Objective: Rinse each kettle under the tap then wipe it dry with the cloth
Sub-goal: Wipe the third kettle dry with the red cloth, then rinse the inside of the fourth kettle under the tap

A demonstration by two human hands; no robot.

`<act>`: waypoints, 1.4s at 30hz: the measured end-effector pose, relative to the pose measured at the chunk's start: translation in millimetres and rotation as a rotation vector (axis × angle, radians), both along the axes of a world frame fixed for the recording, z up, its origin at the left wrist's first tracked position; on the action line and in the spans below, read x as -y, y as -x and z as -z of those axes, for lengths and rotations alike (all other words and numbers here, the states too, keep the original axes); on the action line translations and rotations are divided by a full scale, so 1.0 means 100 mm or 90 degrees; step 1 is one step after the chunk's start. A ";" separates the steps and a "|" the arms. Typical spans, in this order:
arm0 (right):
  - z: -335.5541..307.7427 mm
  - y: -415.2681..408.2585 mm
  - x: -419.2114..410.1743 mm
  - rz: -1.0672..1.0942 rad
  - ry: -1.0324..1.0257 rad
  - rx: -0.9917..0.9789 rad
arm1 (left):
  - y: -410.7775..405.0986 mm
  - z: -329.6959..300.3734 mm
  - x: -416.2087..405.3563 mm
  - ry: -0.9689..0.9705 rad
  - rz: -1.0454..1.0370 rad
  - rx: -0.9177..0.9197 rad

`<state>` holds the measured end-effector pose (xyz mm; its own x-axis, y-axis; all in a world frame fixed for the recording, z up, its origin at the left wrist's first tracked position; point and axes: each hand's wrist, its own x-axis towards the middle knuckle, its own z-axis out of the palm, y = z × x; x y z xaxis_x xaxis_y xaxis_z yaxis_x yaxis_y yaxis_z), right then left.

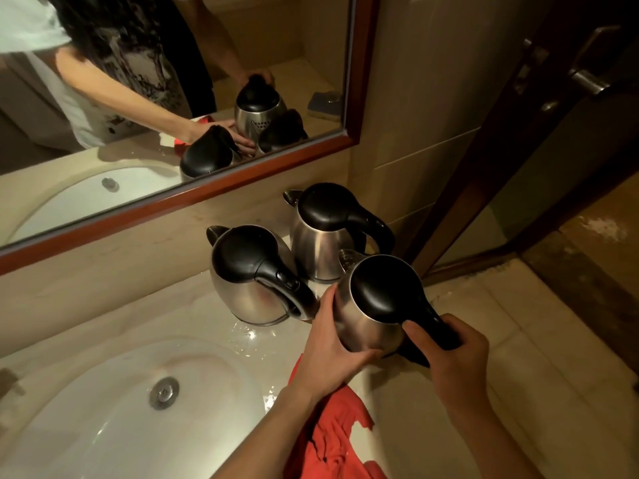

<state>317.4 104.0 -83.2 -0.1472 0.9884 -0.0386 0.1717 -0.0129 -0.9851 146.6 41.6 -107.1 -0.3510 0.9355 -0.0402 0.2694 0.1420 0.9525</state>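
Steel kettle between both hands.

Three steel kettles with black lids cluster on the beige stone worktop, right of the white oval sink (red cloth in front).
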 end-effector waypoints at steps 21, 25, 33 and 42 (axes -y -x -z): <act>-0.38 0.05 0.38 -0.061 -0.260 0.317 | 0.04 -0.42 0.56 0.050 -0.022 -0.114; -0.75 0.40 0.60 -0.299 -0.300 0.448 | 0.36 -0.71 1.01 0.091 -0.053 -0.331; -1.14 1.71 1.47 -0.632 -0.447 0.568 | 1.19 -1.29 2.53 0.313 -0.253 -0.581; -1.59 2.94 3.06 -0.845 -0.614 0.464 | 1.67 -1.68 4.53 0.450 -0.532 -0.587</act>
